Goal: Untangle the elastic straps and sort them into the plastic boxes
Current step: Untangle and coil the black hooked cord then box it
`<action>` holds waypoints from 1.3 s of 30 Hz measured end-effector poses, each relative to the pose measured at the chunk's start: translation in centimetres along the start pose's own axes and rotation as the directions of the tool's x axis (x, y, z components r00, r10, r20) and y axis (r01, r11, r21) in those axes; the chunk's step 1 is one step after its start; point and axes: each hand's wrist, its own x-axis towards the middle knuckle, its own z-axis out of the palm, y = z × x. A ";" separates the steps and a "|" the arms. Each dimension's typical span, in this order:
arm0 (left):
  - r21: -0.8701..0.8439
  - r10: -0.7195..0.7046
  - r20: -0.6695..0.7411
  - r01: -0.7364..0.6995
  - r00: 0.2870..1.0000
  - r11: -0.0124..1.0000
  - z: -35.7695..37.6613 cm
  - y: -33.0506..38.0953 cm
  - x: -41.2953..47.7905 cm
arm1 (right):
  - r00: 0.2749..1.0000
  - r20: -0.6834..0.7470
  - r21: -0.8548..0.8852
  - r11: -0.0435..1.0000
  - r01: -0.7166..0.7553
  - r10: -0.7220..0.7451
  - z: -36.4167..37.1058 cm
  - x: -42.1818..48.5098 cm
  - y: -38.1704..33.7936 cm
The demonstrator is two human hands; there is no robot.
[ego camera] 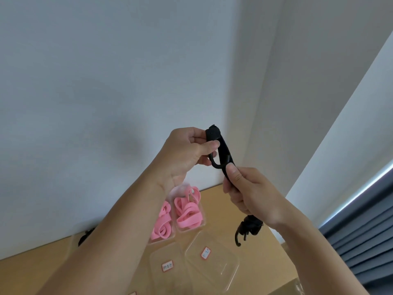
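Both hands hold a black elastic strap point(223, 149) up in front of the wall. My left hand point(187, 152) pinches its upper end between thumb and fingers. My right hand point(246, 192) grips it lower down, and a bunched black tail point(249, 227) hangs below that hand. On the wooden table point(221, 201) stand several clear plastic boxes: two hold pink straps point(188, 211) point(162, 222), and two labelled ones point(168, 266) point(211, 256) hold nothing. More black strap point(85, 236) shows behind my left forearm, in a box that is mostly hidden.
A pale wall rises right behind the table. A grey curtain point(365, 250) hangs at the right, beside a bright window edge. A cardboard-like surface point(282, 288) lies at the bottom right, near the table's front.
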 end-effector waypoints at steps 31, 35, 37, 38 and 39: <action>-0.168 0.023 -0.172 -0.052 0.985 0.984 -2.3 -0.6 0.6 | 0.771 -0.361 -0.679 0.714 0.168 -0.525 4.5 3.4 0.9; -0.171 0.020 -0.181 -0.051 0.983 0.984 -2.2 -0.7 0.6 | 0.844 -0.336 -0.583 0.796 0.162 -0.418 4.9 3.1 1.2; -0.178 0.022 -0.171 -0.053 0.985 0.983 -2.2 -0.6 0.5 | 0.876 -0.323 -0.376 0.898 0.229 -0.359 5.0 2.9 0.9; -0.185 0.022 -0.166 -0.053 0.986 0.981 -2.2 -0.6 0.4 | 0.899 -0.337 -0.174 0.957 0.233 -0.280 4.9 3.0 0.6; -0.191 0.023 -0.164 -0.055 0.986 0.980 -2.3 -0.5 0.3 | 0.930 -0.325 0.061 0.978 0.202 -0.172 4.7 3.1 0.4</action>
